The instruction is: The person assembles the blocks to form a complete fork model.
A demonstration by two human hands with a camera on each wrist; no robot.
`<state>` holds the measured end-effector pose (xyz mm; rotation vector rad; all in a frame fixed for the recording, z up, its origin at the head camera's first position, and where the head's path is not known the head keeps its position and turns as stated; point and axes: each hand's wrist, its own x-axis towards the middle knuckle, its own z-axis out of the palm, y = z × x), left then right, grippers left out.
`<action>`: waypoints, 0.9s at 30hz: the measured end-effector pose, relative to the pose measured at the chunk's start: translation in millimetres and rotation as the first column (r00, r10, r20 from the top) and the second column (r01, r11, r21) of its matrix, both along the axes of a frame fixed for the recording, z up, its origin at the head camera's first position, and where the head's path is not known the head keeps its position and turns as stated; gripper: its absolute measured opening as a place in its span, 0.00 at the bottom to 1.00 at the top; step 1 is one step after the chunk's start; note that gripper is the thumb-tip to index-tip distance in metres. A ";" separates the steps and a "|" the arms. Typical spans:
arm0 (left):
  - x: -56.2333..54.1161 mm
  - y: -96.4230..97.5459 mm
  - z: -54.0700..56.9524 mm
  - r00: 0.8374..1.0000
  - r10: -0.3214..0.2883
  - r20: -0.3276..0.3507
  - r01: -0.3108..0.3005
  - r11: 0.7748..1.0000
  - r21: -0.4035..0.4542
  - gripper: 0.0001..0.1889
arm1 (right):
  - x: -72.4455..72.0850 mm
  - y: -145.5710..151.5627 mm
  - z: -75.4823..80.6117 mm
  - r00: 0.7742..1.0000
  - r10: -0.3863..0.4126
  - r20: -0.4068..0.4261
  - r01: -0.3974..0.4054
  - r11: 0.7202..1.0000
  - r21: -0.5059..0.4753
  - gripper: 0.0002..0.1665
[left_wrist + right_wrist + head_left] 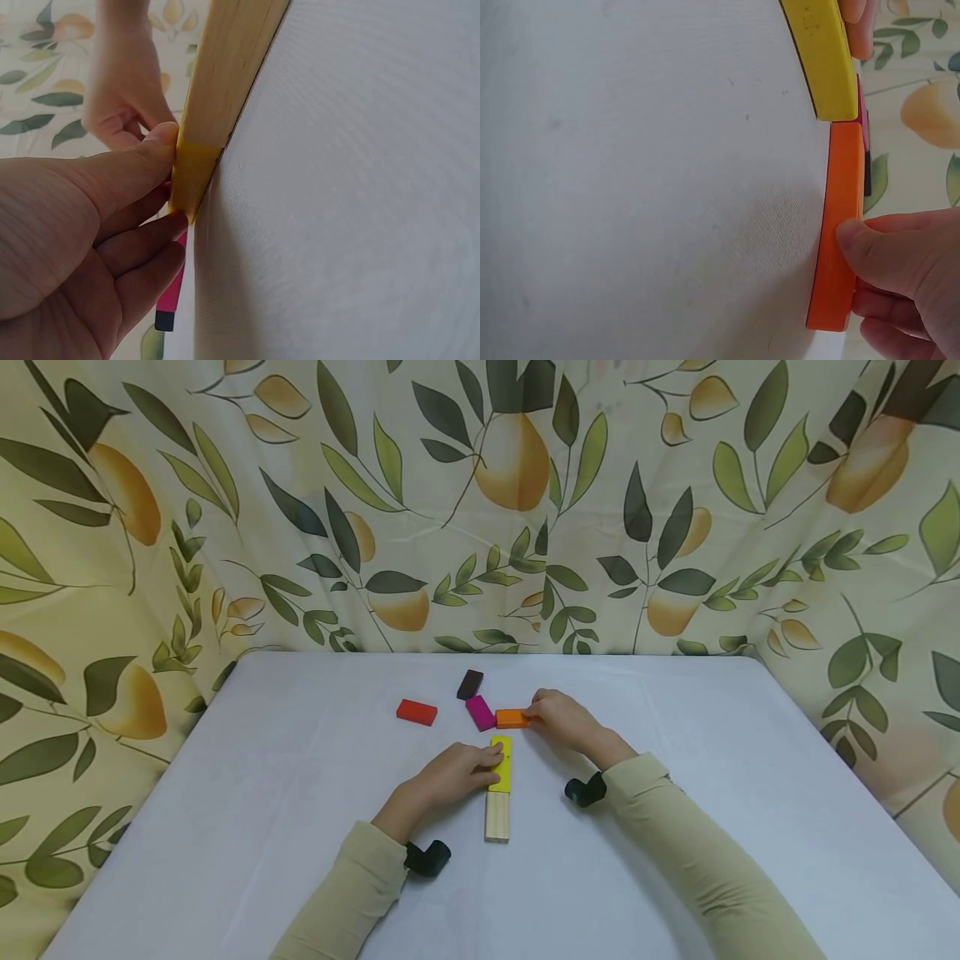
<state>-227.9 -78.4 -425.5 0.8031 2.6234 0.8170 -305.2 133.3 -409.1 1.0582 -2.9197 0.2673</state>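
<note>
My left hand [456, 772] holds a yellow block [506, 767] by its left side, thumb near the lower part and fingertips at the far end. A plain wooden block [497, 817] lies end to end with the yellow one, on the near side. With thumb and fingers, my right hand [566, 721] pinches the right part of an orange block [511, 718]. In the right wrist view, the orange block [840, 187] sits close by the yellow block's end. A magenta block [480, 713] slants at the orange block's left end, and a dark brown block [470, 684] stands just beyond it.
A red block [417, 712] lies apart on the left. All of them are on a white-covered table [300, 793]. Behind it hangs a curtain [465, 543] with leaves and fruit. A black wrist camera [428, 858] sits under the left sleeve, another [586, 790] by the right.
</note>
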 end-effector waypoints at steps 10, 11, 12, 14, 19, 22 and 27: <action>-0.9 0.1 -0.8 1.000 -0.005 0.001 0.005 1.000 -0.003 0.25 | 2.0 -7.0 -1.4 1.000 0.018 -0.001 -0.018 0.999 -0.032 0.14; -0.9 0.3 -0.7 1.000 -0.005 0.001 0.005 1.000 -0.004 0.25 | 1.9 -7.3 -1.6 1.000 0.017 -0.001 -0.017 0.999 -0.029 0.14; -0.9 0.4 -0.8 1.000 -0.004 0.002 0.004 1.000 -0.004 0.25 | 2.0 -7.5 -1.6 1.000 0.015 -0.002 -0.015 1.000 -0.026 0.14; -1.1 0.7 -0.8 1.000 -0.004 -0.002 0.004 1.000 -0.004 0.25 | 2.2 -7.8 -1.7 1.000 0.012 -0.005 -0.012 1.000 -0.020 0.14; -0.3 0.4 0.5 1.000 0.000 -0.001 0.000 1.000 -0.005 0.25 | 3.1 -7.7 1.5 1.000 0.020 0.011 -0.020 1.000 0.005 0.14; 0.7 0.2 1.6 1.000 0.002 0.005 -0.002 1.000 -0.002 0.25 | 3.9 -6.4 5.5 0.999 0.030 0.043 -0.031 0.999 0.019 0.15; 0.9 0.4 1.2 1.000 -0.010 -0.007 0.010 1.000 0.000 0.25 | 3.2 -4.9 9.1 0.995 0.035 0.093 -0.038 0.999 0.029 0.14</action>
